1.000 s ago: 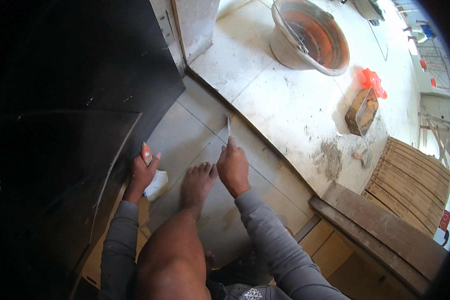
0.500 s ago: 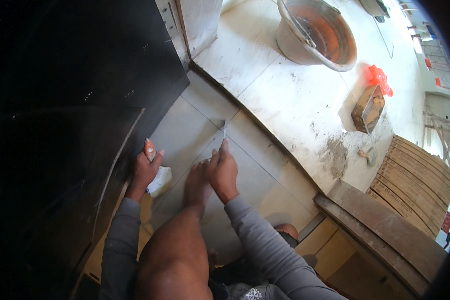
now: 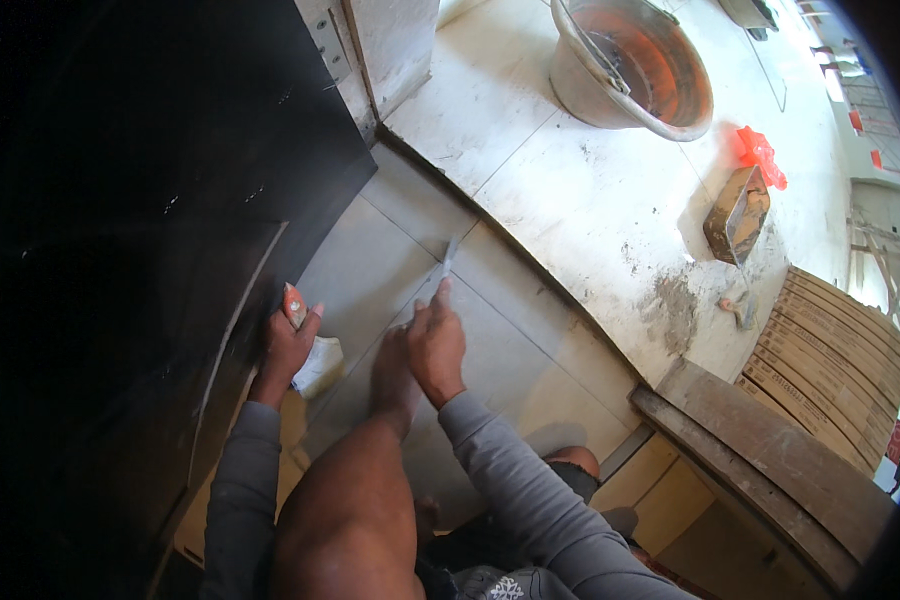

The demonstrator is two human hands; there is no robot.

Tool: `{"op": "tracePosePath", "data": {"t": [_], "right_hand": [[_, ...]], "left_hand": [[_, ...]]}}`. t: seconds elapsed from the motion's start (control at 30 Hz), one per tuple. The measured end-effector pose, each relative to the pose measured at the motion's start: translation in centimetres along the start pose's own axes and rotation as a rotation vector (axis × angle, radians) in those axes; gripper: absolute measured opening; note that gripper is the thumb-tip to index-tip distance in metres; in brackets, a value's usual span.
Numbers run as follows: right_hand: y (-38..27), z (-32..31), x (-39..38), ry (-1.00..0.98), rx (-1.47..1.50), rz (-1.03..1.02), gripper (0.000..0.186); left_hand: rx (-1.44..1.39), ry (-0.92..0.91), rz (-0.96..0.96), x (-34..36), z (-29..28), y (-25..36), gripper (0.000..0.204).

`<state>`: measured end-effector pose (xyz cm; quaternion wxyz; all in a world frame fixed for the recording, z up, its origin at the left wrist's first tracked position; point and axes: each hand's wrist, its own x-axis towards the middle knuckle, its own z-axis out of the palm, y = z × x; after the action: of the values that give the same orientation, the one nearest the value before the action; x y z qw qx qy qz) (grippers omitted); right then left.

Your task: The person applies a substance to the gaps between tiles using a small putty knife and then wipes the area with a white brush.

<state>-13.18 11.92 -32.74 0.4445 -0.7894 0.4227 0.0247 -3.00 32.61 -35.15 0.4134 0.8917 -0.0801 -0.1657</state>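
My right hand (image 3: 435, 342) grips a thin metal blade (image 3: 447, 258) whose tip rests on the joint between grey floor tiles (image 3: 370, 265). My left hand (image 3: 288, 345) rests on the floor by the dark wall, holding a small orange-tipped tool (image 3: 294, 303), with a white rag or bag (image 3: 320, 365) just beside it. My bare foot (image 3: 395, 370) stands on the tile between the two hands, with my knee below it.
A dark panel (image 3: 150, 200) fills the left. On the pale raised floor stand an orange-lined mixing tub (image 3: 635, 65), a brown box (image 3: 738, 212), a red bag (image 3: 760, 155) and a small trowel (image 3: 740, 305). Wooden planks (image 3: 760, 460) and stacked boards (image 3: 835, 365) lie to the right.
My right hand has slid the blade a little farther up along the tile joint. The left hand stays put by the wall.
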Motion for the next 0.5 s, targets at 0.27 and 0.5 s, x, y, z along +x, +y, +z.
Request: {"op": "tracePosePath", "data": {"t": [0.27, 0.5], "right_hand": [[-1.0, 1.7, -0.2, -0.04, 0.022, 0.044, 0.057], [-1.4, 1.7, -0.2, 0.004, -0.008, 0.085, 0.057]], "left_hand": [[0.003, -0.024, -0.064, -0.1, 0.0, 0.2, 0.029], [0.056, -0.071, -0.074, -0.1, -0.3, 0.6, 0.029]]}}
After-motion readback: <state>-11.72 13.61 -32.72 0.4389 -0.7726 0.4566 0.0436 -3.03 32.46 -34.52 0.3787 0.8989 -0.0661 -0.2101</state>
